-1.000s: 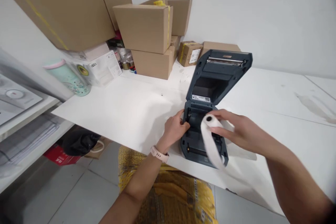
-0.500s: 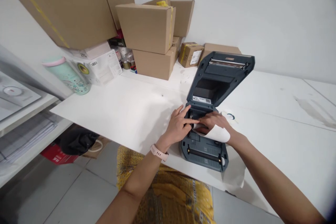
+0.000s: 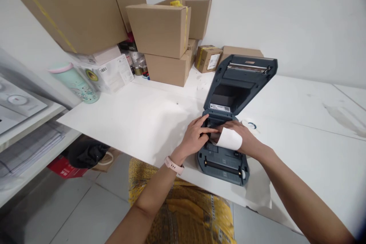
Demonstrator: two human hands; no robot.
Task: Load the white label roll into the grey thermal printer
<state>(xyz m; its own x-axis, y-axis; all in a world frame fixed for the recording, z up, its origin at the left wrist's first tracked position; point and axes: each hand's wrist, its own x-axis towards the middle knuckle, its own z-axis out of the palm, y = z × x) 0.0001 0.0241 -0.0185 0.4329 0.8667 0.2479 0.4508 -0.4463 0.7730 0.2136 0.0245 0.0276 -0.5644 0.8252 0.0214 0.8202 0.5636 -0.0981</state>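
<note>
"One yellow patterned garment [image 3: 183,217] is the nearest entry, below the front edge of the tabletop [image 3: 134,118]. Agreed?"

"Agreed. We next record the printer [image 3: 217,155], standing just inside that front edge. Its dark roller [image 3: 221,167] lies on the side towards the person; its lid [image 3: 246,80] is raised at the far side and tilted back."

"Condition of the left hand [image 3: 195,135]?"

"Fingers spread, laid over the printer's left wall, with a pale pink wristband [image 3: 174,165] on the wrist. Some fingertips reach into the bay; we cannot tell whether they grip anything there."

"And the right hand [image 3: 247,139]?"

"It reaches into the bay from the right, against a curled piece of white paper [image 3: 230,139]. The paper partly covers the fingers, so we cannot tell how far they are closed or whether they grip it. The paper curves up over the middle of the bay, its lower part hidden."

"Farther out?"

"Just beyond the right hand we find a small white item with a dark ring [image 3: 251,125], not identified. Near the tabletop's left edge, a mint-green bottle [image 3: 76,84] stands beside a white box [image 3: 118,72]. Towards the back edge we list stacked cardboard boxes [image 3: 157,32] and, right of them, a small labelled box [image 3: 208,58]."
</note>
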